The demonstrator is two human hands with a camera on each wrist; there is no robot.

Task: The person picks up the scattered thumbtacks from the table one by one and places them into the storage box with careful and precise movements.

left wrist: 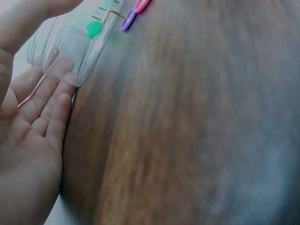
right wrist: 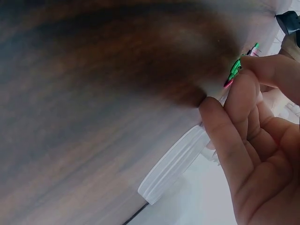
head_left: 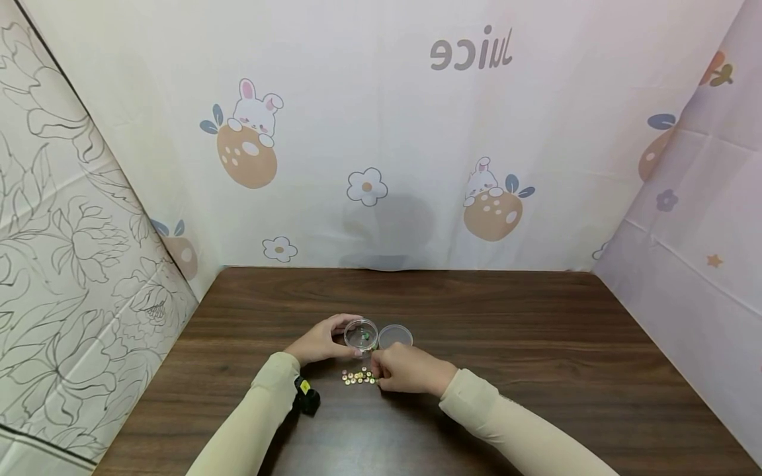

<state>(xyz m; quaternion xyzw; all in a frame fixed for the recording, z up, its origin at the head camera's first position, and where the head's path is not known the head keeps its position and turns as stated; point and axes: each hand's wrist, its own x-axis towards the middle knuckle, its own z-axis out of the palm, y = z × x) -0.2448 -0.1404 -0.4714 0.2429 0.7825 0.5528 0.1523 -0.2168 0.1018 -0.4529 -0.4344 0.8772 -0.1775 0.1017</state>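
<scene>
My left hand (head_left: 321,340) holds a clear round plastic container (head_left: 360,334) from the side, thumb on the near side and fingers on the far side. A green round piece (left wrist: 94,29) shows inside it. Small round discs (head_left: 357,377), mostly yellowish in the head view, lie in a loose group in front of the container. At the group's right end, my right hand (head_left: 411,369) has its thumb and forefinger together at a small green disc (right wrist: 235,70). The fingertips partly hide that disc. Purple (left wrist: 128,21) and pink discs (left wrist: 142,4) appear beside the container.
A clear round lid (head_left: 395,335) lies on the dark wooden table (head_left: 506,317), right of the container and just beyond the right hand. A black strap piece with a yellow label (head_left: 306,396) is at the left wrist. Printed curtains (head_left: 381,132) stand behind and at both sides.
</scene>
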